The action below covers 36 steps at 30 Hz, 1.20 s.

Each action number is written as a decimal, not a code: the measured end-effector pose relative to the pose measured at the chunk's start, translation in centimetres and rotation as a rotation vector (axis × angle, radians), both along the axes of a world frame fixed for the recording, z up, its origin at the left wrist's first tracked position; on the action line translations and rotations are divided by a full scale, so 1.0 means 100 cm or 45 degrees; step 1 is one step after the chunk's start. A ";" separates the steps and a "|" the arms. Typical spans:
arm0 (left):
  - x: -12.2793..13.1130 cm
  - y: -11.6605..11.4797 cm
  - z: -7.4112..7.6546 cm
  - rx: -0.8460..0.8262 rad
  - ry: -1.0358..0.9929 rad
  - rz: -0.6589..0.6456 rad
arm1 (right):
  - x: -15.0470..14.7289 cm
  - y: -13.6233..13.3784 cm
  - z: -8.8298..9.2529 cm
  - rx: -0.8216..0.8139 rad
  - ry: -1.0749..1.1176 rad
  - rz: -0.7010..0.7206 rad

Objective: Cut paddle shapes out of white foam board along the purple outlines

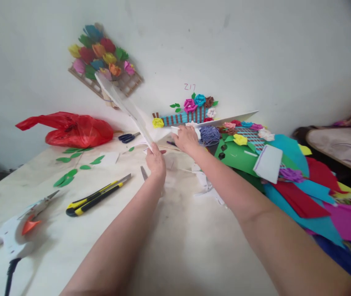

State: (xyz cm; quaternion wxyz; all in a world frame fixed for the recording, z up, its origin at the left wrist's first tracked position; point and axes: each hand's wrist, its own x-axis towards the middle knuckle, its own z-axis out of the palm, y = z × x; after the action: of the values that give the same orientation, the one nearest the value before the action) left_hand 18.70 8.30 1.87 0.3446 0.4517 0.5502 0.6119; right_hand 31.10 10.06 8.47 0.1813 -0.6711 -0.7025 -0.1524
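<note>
My left hand grips the lower end of a white board, seen nearly edge-on and leaning up to the left. My right hand reaches forward, fingers curled, with a small white piece at the fingertips; I cannot make out exactly what they hold. Just beside it lies a bundle of purple yarn. Beyond the hands is a blue-and-brown striped strip decorated with paper flowers. A metal blade pokes out behind my left wrist, and white paper scraps lie between my arms.
On the left are a glue gun, a yellow-and-black box cutter, green paper leaves, dark-handled scissors and a red plastic bag. Coloured sheets pile up at right. Paper tulips hang on the wall.
</note>
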 end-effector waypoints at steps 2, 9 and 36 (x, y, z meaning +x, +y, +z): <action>0.001 -0.009 -0.001 -0.034 -0.040 -0.005 | 0.017 -0.029 0.003 -0.001 0.033 -0.042; 0.000 -0.039 0.011 -0.036 -0.122 -0.016 | 0.065 -0.085 -0.008 -0.337 0.393 -0.392; 0.022 -0.062 -0.025 -0.018 -0.101 -0.062 | 0.122 -0.081 -0.034 -0.591 -0.168 -0.124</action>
State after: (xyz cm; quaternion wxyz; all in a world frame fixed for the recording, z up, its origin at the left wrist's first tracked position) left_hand 20.90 2.12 -0.64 0.3842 0.4380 0.5292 0.6168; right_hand 43.32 1.96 5.07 -0.0317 -0.7163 -0.6960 -0.0391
